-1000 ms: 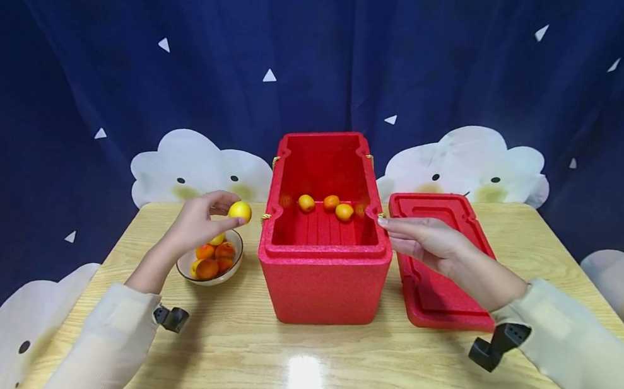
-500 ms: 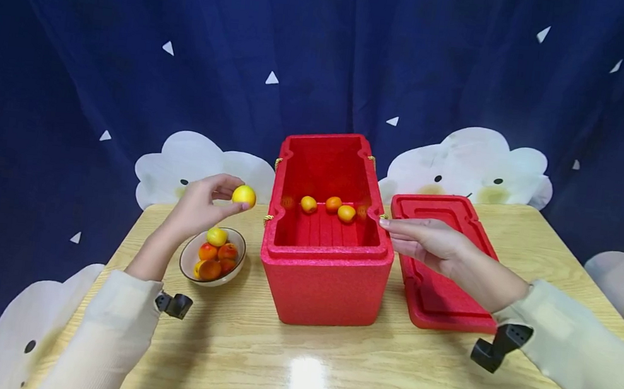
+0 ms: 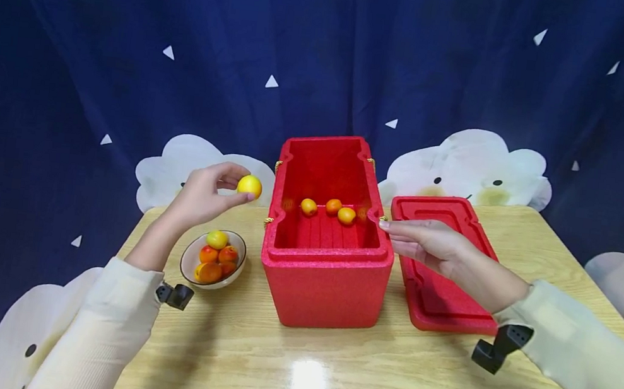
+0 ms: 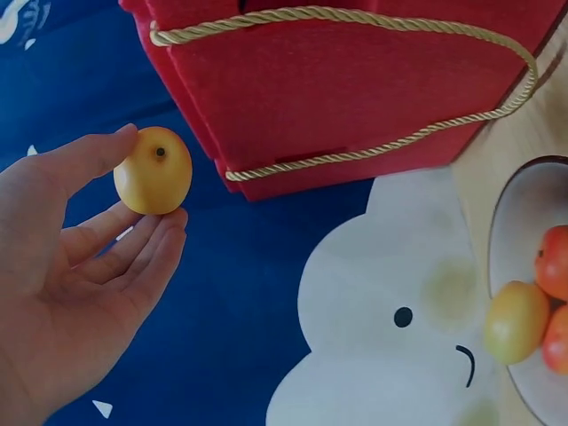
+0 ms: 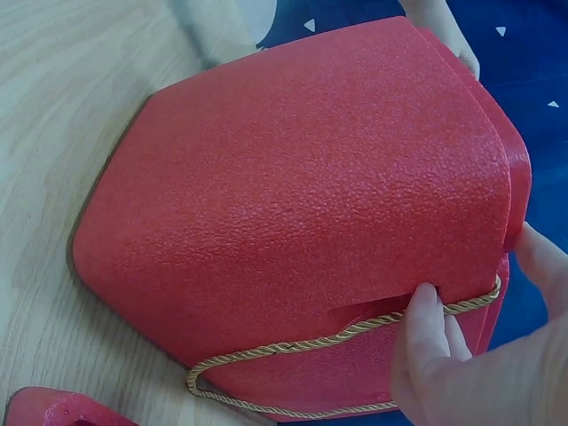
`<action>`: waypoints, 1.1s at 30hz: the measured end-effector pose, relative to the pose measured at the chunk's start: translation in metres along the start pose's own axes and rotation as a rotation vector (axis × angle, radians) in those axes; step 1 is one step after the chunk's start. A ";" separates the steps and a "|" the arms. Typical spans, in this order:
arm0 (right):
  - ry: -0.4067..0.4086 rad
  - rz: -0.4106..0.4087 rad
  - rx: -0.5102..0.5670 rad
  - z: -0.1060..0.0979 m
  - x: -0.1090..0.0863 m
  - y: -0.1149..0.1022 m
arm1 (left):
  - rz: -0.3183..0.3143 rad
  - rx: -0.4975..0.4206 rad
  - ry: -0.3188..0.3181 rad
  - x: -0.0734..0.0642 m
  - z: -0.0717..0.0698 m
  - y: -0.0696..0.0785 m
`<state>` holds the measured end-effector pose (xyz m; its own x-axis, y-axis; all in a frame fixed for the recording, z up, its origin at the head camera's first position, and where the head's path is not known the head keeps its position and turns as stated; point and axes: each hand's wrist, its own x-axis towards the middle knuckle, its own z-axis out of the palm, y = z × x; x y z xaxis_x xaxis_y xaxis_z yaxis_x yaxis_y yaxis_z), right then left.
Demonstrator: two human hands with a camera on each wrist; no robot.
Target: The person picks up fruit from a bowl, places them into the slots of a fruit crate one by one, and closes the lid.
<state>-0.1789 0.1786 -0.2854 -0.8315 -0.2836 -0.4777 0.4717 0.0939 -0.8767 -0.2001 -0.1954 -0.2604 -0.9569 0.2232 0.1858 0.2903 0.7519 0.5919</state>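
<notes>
My left hand [image 3: 202,195] pinches a round yellow fruit [image 3: 249,186] between thumb and fingertips. It is raised above and behind the bowl [image 3: 184,265], left of the red foam box [image 3: 324,294]. In the left wrist view a small dark dot shows on the yellow fruit [image 4: 153,177]. My right hand [image 3: 432,242] holds the box's right wall near the gold rope [image 5: 342,335], its thumb at the rim and its fingers against the outside. Inside the open box lie an orange fruit [image 3: 333,207] and two yellow-orange fruits [image 3: 346,216]. Several red, orange and yellow fruits [image 3: 209,272] fill the bowl.
A red lid [image 3: 438,296] lies on the wooden table [image 3: 248,365], right of the box and partly behind my right hand. A dark blue curtain [image 3: 327,50] with white clouds and triangles hangs behind the table.
My left hand has risen slightly with the yellow fruit, moving away from the bowl and a little to the right. The right hand keeps its place on the box.
</notes>
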 end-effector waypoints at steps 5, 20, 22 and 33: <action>-0.015 -0.004 0.008 0.000 0.001 0.001 | 0.024 0.007 0.004 0.004 -0.003 0.010; 0.001 0.011 0.002 -0.001 -0.001 -0.002 | 0.075 -0.033 0.001 0.029 -0.002 0.039; 0.007 0.019 0.003 -0.001 -0.001 -0.003 | 0.083 -0.028 -0.011 0.033 -0.002 0.042; 0.005 0.015 -0.018 0.000 -0.001 -0.002 | 0.111 0.035 -0.079 0.061 -0.003 0.073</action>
<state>-0.1792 0.1783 -0.2835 -0.8258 -0.2776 -0.4909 0.4785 0.1157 -0.8704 -0.2369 -0.1290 -0.2039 -0.9170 0.3532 0.1853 0.3950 0.7405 0.5436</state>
